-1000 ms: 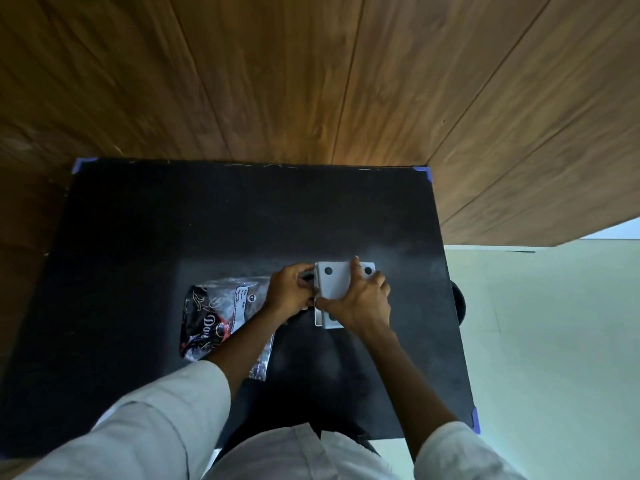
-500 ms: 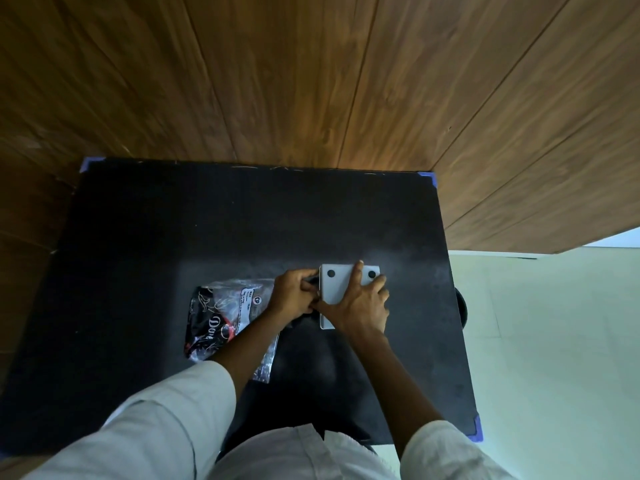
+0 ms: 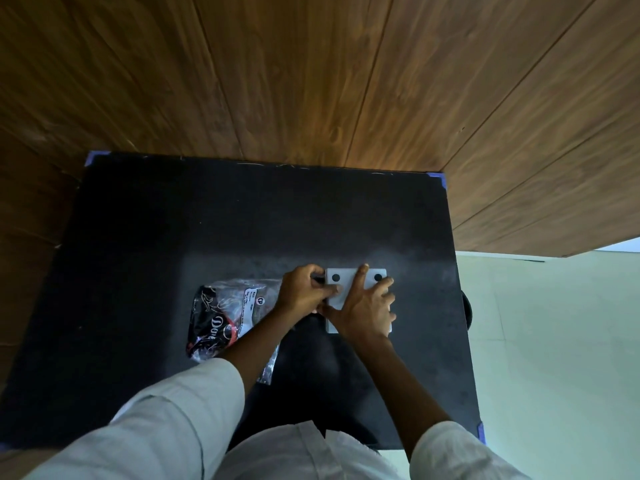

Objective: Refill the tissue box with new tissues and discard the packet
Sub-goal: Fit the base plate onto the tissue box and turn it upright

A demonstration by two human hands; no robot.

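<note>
Presently I see the right hand (image 3: 367, 308) spread flat on the white tissue box (image 3: 341, 295), left hand (image 3: 301, 292) fingers pinched at its left edge; packet (image 3: 225, 317) lies left on the worktop (image 3: 242, 220).

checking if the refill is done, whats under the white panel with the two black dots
The right hand lies flat on the white panel; the left hand grips its left edge. Below the panel only the black table shows. Whatever lies beneath the panel is covered.

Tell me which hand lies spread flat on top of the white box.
The right hand: its fingers are splayed across the white box. The left hand is curled, pinching at the box's left edge.
</note>
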